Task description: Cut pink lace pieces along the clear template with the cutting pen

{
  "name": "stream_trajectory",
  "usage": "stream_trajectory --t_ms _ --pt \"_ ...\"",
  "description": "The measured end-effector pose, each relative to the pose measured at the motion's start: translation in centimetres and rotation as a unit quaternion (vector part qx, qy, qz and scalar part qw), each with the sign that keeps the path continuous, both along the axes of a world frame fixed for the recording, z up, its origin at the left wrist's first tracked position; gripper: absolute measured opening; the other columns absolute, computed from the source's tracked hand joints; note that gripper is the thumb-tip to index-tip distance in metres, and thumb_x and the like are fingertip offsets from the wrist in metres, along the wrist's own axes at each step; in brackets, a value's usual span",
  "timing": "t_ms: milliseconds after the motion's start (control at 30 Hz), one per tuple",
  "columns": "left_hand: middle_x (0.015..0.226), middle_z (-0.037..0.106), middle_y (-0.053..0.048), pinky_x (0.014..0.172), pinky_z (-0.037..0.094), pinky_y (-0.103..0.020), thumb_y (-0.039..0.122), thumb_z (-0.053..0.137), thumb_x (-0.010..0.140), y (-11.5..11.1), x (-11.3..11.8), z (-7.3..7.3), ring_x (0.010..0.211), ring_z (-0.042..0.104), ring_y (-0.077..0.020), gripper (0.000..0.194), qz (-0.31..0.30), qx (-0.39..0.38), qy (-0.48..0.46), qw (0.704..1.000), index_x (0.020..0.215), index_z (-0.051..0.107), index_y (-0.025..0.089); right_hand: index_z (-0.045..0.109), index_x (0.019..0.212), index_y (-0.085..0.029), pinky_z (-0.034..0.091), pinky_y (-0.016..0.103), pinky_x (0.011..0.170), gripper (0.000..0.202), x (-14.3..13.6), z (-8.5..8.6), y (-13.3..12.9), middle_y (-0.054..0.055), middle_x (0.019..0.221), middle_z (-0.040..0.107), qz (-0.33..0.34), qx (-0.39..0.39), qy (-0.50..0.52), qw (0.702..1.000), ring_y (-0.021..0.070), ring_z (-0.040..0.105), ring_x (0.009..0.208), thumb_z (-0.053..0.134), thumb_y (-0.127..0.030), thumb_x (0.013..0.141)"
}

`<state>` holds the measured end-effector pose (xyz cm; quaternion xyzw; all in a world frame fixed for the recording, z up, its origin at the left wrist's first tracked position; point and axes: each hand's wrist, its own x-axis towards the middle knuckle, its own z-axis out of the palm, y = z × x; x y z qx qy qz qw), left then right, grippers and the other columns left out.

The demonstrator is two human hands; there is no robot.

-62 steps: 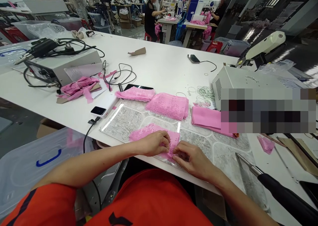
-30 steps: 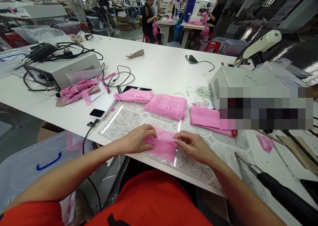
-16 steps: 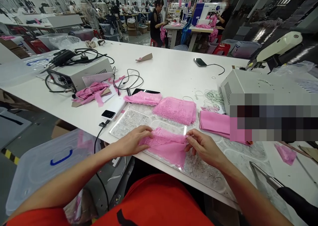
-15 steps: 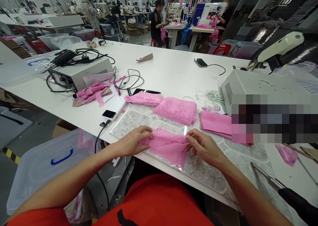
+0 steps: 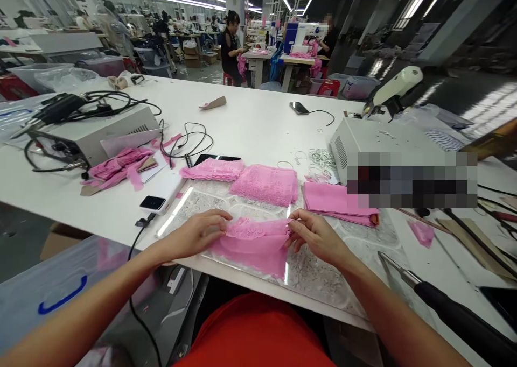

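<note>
A piece of pink lace fabric [image 5: 252, 251] lies near the table's front edge, on a clear sheet over a grey-white patterned mat [image 5: 319, 273]. Its scalloped lace band runs along the top. My left hand [image 5: 202, 231] grips the left end of that band, slightly blurred, fingertips partly hidden. At the right end, my right hand [image 5: 313, 233] pinches the fabric's upper corner between thumb and fingers. Just beyond sit a folded pink lace stack [image 5: 266, 185] and a smaller lace piece [image 5: 214, 169]. Folded plain pink fabric [image 5: 335, 197] lies beyond my right hand.
On the right rest a black-handled tool with a metal tip [image 5: 444, 308] and a grey box [image 5: 375, 141]. Another grey box [image 5: 109, 133] with cables stands left, near a white power bank [image 5: 161, 197]. A lidded plastic bin [image 5: 60, 297] is below left. People sew in the background.
The view has swung right, so the table's things appear further left. The pink lace fabric now lies straighter and flatter between my hands, which still hold its two ends.
</note>
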<state>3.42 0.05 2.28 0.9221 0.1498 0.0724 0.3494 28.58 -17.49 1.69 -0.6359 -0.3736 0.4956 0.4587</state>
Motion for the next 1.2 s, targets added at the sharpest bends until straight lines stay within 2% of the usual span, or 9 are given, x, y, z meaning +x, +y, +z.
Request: stream_trajectory --t_ms 233,367,467,567,700,800,900,1033,1200 --pt "0.067 0.06 0.001 0.061 0.053 -0.026 0.045 0.056 0.085 0.0 9.0 4.4 0.062 0.063 -0.0139 0.029 -0.021 -0.226 0.102 0.969 0.083 0.058 0.016 0.05 0.078 -0.019 0.042 0.019 0.035 0.041 2.4 0.6 -5.1 -0.005 0.052 0.055 -0.156 -0.05 0.163 0.973 0.0168 0.064 0.046 0.073 -0.05 0.065" --pt "0.061 0.062 -0.001 0.054 0.05 -0.026 0.034 0.053 0.085 -1.4 16.6 3.0 0.053 0.061 -0.0152 0.023 0.015 -0.091 0.155 0.984 0.086 0.062 0.014 0.053 0.105 -0.017 0.041 0.019 0.034 0.046 4.1 -1.4 -10.3 -0.004 0.057 0.056 -0.307 -0.099 0.178 0.93 0.0164 0.065 0.047 0.069 -0.043 0.07" --pt "0.076 0.067 -0.007 0.062 0.051 -0.03 0.027 0.05 0.087 -2.8 19.5 1.3 0.067 0.064 -0.0195 0.021 0.024 -0.005 0.114 0.993 0.093 0.065 0.013 0.046 0.12 -0.017 0.047 0.022 0.041 0.06 4.2 -2.9 -13.4 -0.004 0.063 0.059 -0.325 -0.108 0.135 0.93 0.0167 0.066 0.051 0.068 -0.045 0.072" --pt "0.097 0.068 -0.01 0.073 0.053 -0.033 0.025 0.046 0.092 -4.7 19.5 -0.2 0.082 0.065 -0.0206 0.025 -0.095 0.064 0.018 0.993 0.099 0.067 0.014 0.041 0.123 -0.018 0.048 0.023 0.045 0.064 3.8 -3.8 -14.9 -0.004 0.067 0.061 -0.309 -0.082 0.075 0.944 0.0151 0.064 0.055 0.068 -0.045 0.072" --pt "0.124 0.064 -0.013 0.098 0.05 -0.041 0.023 0.044 0.098 -7.6 18.4 -1.9 0.116 0.059 -0.025 0.027 -0.342 0.166 -0.123 0.917 0.111 0.067 0.016 0.05 0.116 -0.021 0.041 0.023 0.044 0.043 3.5 -3.7 -15.3 -0.005 0.065 0.055 -0.302 -0.076 -0.054 0.949 0.0124 0.056 0.052 0.06 -0.039 0.078" --pt "0.132 0.06 -0.013 0.107 0.043 -0.046 0.02 0.041 0.099 -9.0 18.7 -2.7 0.126 0.053 -0.0268 0.03 -0.399 0.208 -0.132 0.883 0.119 0.063 0.014 0.061 0.088 -0.021 0.042 0.026 0.051 0.019 3.3 -3.3 -16.2 -0.002 0.063 0.055 -0.244 -0.076 -0.16 0.954 0.0126 0.054 0.054 0.054 -0.038 0.084" --pt "0.134 0.059 -0.013 0.11 0.04 -0.045 0.018 0.038 0.1 -9.8 19.7 -3.2 0.128 0.052 -0.0264 0.033 -0.42 0.218 -0.134 0.87 0.125 0.058 0.012 0.06 0.075 -0.021 0.043 0.026 0.049 0.03 2.8 -3.6 -18.5 -0.001 0.058 0.054 -0.252 -0.106 -0.122 0.954 0.013 0.053 0.05 0.05 -0.047 0.086" --pt "0.141 0.053 -0.011 0.114 0.035 -0.044 0.02 0.036 0.101 -10.5 20.7 -3.8 0.133 0.047 -0.0262 0.037 -0.447 0.232 -0.129 0.854 0.133 0.053 0.012 0.062 0.093 -0.021 0.054 0.032 0.059 0.037 2.1 -4.7 -21.6 0.002 0.07 0.064 -0.47 -0.088 -0.175 0.861 0.0191 0.063 0.061 0.064 -0.054 0.075" --pt "0.146 0.047 -0.011 0.115 0.033 -0.045 0.023 0.035 0.102 -11.1 20.9 -4.5 0.138 0.041 -0.0272 0.04 -0.454 0.252 -0.098 0.849 0.14 0.047 0.015 0.047 0.127 -0.027 0.05 0.044 0.095 0.06 2.4 -5.5 -20.0 0.01 0.129 0.056 -0.605 0.146 -0.234 0.747 0.0272 0.059 0.116 0.07 -0.041 0.074"
